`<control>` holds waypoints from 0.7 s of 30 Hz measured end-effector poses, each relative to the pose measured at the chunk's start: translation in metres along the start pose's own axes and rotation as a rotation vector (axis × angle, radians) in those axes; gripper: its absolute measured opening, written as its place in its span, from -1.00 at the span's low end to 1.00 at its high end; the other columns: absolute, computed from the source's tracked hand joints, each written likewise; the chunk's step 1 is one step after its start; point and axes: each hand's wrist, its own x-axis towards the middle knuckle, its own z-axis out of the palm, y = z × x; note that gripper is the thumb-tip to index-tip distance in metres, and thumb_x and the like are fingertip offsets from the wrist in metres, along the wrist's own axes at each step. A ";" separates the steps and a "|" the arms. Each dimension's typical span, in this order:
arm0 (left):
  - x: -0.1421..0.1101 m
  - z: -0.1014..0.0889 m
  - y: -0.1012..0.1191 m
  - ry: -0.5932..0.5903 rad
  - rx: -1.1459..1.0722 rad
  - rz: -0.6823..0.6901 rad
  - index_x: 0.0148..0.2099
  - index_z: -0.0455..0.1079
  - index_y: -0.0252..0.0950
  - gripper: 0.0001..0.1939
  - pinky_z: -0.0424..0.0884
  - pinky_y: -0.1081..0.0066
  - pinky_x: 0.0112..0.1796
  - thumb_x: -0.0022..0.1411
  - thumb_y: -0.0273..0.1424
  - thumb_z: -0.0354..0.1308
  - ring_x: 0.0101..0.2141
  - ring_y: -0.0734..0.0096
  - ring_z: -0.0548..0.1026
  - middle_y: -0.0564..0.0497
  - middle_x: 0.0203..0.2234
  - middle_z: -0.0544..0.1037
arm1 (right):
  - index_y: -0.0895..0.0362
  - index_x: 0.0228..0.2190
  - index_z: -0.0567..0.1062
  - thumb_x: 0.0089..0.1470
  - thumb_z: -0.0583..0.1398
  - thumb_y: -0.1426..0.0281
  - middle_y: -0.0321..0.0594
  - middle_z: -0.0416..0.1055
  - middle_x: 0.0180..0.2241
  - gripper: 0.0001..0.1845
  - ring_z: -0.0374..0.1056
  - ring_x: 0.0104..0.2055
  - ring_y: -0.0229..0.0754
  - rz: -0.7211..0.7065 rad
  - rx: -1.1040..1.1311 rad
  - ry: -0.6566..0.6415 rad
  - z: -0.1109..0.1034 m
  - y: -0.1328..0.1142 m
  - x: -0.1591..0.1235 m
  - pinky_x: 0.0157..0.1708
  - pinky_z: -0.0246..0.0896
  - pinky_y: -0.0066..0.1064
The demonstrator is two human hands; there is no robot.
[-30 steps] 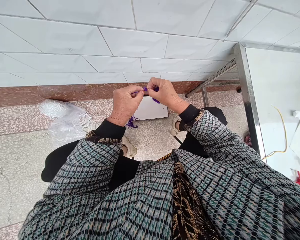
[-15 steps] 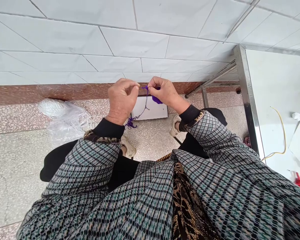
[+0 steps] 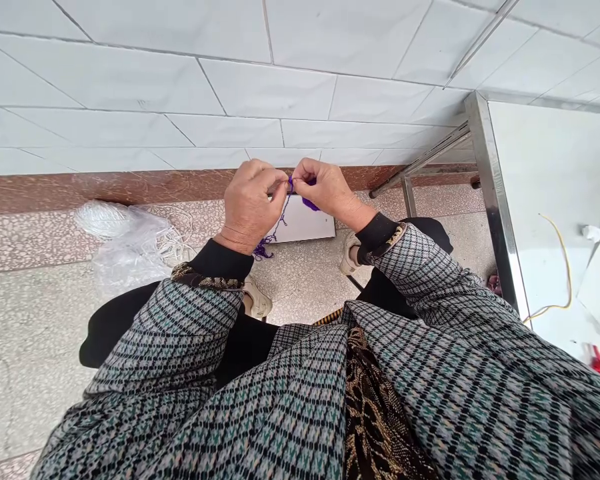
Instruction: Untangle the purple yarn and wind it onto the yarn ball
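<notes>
Purple yarn (image 3: 283,218) hung from the pinch of both hands, tangled end lower down beside the white board (image 3: 307,223). Left hand (image 3: 253,205) and right hand (image 3: 329,190): fingers pinching the strand's top, tips close together. White yarn ball (image 3: 100,219) sat on the floor (image 3: 35,347), left.

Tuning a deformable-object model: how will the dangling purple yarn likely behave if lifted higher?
Likely floppy: the purple yarn hangs in a thin, bent line. Probably light, since the strand looks slender. Possibly prone to snag on itself, as its lower end bunches into a tangled clump.
</notes>
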 end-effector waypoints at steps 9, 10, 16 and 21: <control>0.000 0.001 0.009 -0.054 -0.028 -0.124 -0.28 0.46 -0.15 -0.84 0.53 0.11 0.00 0.31 -0.52 0.29 -0.13 0.06 0.61 -0.06 -0.30 0.63 | 0.16 -0.29 0.56 0.28 0.26 0.51 -0.28 0.52 -0.35 -0.92 0.34 -0.27 -0.21 0.009 -0.060 0.033 0.002 -0.002 -0.002 -0.13 0.28 -0.39; 0.001 0.001 0.009 -0.064 -0.057 -0.149 -0.28 0.46 -0.14 -0.84 0.53 0.13 -0.01 0.30 -0.52 0.29 -0.13 0.07 0.61 -0.05 -0.31 0.63 | 0.16 -0.29 0.56 0.28 0.26 0.52 -0.28 0.53 -0.34 -0.92 0.35 -0.27 -0.21 0.007 -0.076 0.033 0.003 -0.002 -0.002 -0.13 0.28 -0.39; 0.002 0.003 0.006 -0.069 -0.098 -0.193 -0.29 0.47 -0.14 -0.85 0.53 0.18 -0.04 0.26 -0.54 0.28 -0.19 0.13 0.61 -0.03 -0.30 0.65 | 0.15 -0.26 0.57 0.29 0.25 0.56 -0.24 0.56 -0.28 -0.89 0.40 -0.22 -0.17 -0.005 -0.160 0.032 0.004 -0.002 -0.004 -0.10 0.30 -0.35; 0.003 0.005 0.006 -0.048 -0.060 -0.195 -0.35 0.42 -0.15 -0.81 0.54 0.17 -0.05 0.18 -0.57 0.26 -0.21 0.12 0.60 -0.03 -0.35 0.64 | 0.14 -0.28 0.56 0.26 0.25 0.56 -0.25 0.57 -0.30 -0.89 0.41 -0.22 -0.17 -0.018 -0.153 0.041 0.004 -0.004 -0.005 -0.10 0.30 -0.36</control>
